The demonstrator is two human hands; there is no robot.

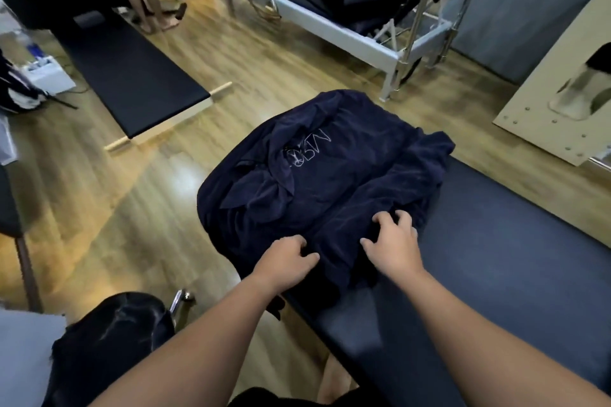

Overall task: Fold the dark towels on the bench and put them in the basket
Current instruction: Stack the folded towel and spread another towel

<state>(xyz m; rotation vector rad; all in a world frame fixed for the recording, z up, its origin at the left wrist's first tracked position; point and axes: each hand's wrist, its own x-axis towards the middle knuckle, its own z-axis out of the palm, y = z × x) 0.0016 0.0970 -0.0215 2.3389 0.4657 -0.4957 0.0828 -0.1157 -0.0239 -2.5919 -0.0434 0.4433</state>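
bench end hidden under towels

Padded dark bench; rumpled dark towels heaped on its far end.
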